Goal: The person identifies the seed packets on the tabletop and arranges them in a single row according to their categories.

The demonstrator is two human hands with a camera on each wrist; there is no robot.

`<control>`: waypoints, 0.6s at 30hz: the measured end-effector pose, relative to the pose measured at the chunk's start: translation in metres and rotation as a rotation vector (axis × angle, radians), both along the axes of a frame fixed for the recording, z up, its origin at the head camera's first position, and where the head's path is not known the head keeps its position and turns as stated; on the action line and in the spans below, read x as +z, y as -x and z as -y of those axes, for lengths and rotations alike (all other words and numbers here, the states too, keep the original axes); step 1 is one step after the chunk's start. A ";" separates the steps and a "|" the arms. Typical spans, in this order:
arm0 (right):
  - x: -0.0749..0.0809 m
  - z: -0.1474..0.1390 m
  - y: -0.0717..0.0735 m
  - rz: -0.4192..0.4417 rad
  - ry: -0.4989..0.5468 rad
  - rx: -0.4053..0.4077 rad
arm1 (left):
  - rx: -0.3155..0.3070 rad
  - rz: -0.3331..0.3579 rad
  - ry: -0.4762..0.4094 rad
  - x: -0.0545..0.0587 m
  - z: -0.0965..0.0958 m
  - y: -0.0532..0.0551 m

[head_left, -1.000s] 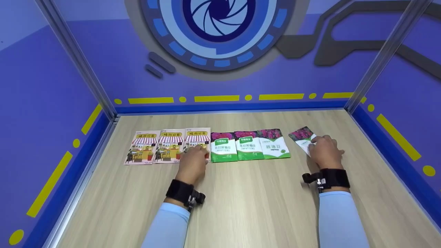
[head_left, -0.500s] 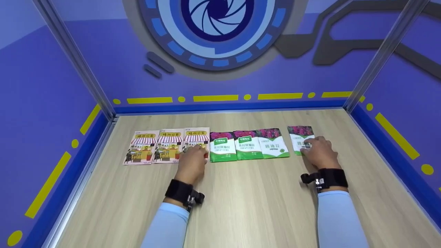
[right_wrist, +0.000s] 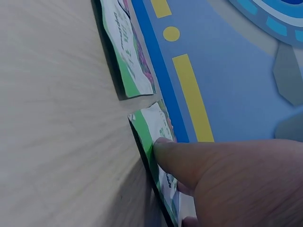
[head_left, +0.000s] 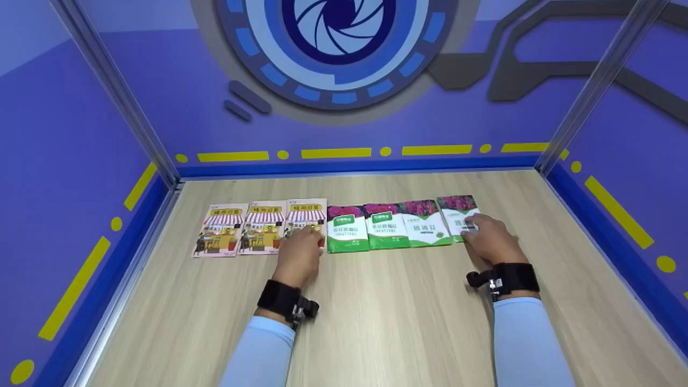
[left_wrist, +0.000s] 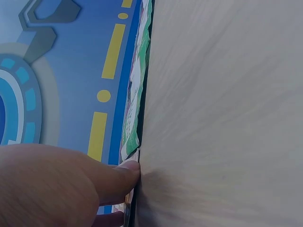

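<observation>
My left hand [head_left: 299,255] rests on the lower part of the third pink packet [head_left: 306,210], its thumb [left_wrist: 124,176] at that packet's near edge in the left wrist view. On the right, my right hand [head_left: 493,239] holds a white and green seed packet [head_left: 457,215] with dark pink flowers on top. The right wrist view shows the thumb pressed on this packet's face, with the other fingers mostly hidden behind. A narrow gap parts it from a matching seed packet [head_left: 427,223] to its left.
Two more pink packets [head_left: 221,228] with a striped awning lie at the row's left. Two green-bottomed seed packets [head_left: 348,228] lie mid-row, edges close together. Blue printed walls [head_left: 344,134] stand behind and beside the wooden table [head_left: 387,312].
My right hand has turned its seed packet from tilted to nearly straight and moved it left, closer to the row. The left hand has stayed in place on the pink packet.
</observation>
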State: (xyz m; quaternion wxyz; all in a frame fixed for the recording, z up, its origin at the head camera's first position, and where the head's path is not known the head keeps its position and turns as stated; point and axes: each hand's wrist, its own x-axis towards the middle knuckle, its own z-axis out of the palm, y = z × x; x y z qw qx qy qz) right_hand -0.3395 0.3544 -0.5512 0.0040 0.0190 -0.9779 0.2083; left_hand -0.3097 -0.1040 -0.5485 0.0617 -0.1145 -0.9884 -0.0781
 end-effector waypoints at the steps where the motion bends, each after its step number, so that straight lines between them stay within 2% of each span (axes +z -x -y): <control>1: 0.000 0.001 0.000 0.003 0.000 0.001 | 0.005 0.003 0.001 0.000 0.000 0.000; 18: 0.003 0.001 -0.002 0.020 -0.025 -0.003 | -0.010 -0.014 -0.022 -0.001 0.001 -0.002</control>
